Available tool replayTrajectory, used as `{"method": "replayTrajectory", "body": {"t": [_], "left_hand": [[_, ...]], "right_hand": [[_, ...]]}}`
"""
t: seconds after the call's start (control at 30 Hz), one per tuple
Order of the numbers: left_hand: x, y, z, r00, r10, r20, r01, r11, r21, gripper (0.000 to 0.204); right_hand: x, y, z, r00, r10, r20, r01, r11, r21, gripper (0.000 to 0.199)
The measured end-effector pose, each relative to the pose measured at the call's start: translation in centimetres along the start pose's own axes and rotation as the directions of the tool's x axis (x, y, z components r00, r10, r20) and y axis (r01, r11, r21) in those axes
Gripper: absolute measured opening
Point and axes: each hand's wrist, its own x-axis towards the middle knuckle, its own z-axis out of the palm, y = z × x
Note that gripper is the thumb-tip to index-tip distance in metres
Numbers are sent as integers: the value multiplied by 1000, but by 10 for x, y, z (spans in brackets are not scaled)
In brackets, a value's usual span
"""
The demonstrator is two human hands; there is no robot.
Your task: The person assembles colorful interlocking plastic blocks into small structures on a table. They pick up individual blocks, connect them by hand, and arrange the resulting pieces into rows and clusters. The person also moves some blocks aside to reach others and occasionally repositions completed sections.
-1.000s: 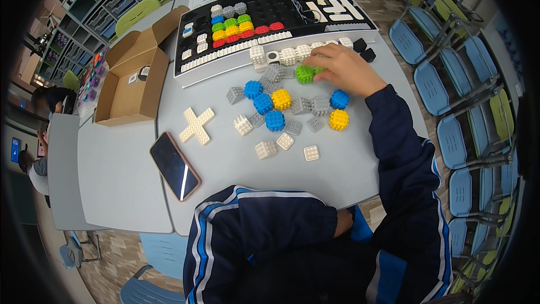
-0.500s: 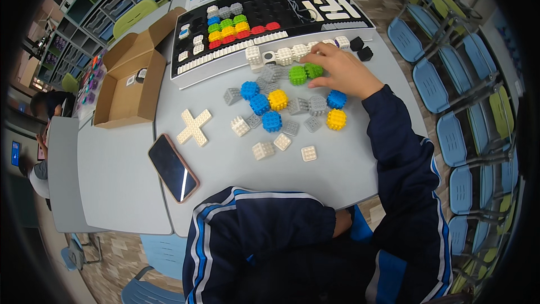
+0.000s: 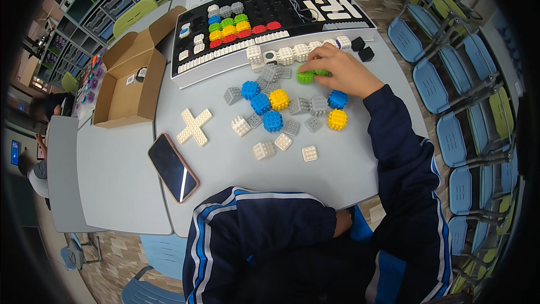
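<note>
My right hand (image 3: pixel 337 70) reaches across the grey table (image 3: pixel 349 163) and closes on a green studded cube (image 3: pixel 322 71); a second green cube (image 3: pixel 305 75) sits right beside it. Blue cubes (image 3: pixel 260 103), yellow cubes (image 3: pixel 279 99) and several grey and white ones (image 3: pixel 263 150) lie scattered in front. A row of white cubes (image 3: pixel 292 54) lines the far side. My left hand (image 3: pixel 342 222) is tucked under my folded arm at the table's near edge, mostly hidden.
A black sorting tray (image 3: pixel 270 14) with coloured cubes stands at the back. A white cross-shaped piece (image 3: pixel 194 126) and a smartphone (image 3: pixel 173 167) lie to the left. An open cardboard box (image 3: pixel 132 81) sits far left. Blue chairs (image 3: pixel 467 129) line the right.
My right hand has shifted slightly toward the far side with the green cube; the view has moved a little. The other pieces stay put.
</note>
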Motion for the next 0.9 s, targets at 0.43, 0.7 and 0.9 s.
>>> {"method": "replayTrajectory", "body": {"t": [0.43,0.7,0.9], "left_hand": [[-4,2,-66,986,108,126,-93,988,-120,14],[-28,18,-170,955,279,-100,-295,922,-251,15],[-43,-75,-295,620,-295,-727,174,955,-239,21]], "right_hand": [[-6,21,-21,993,106,45,-107,994,17,51],[-16,33,-29,987,156,49,-158,987,35,48],[-21,53,-30,977,211,27,-212,970,116,42]]}}
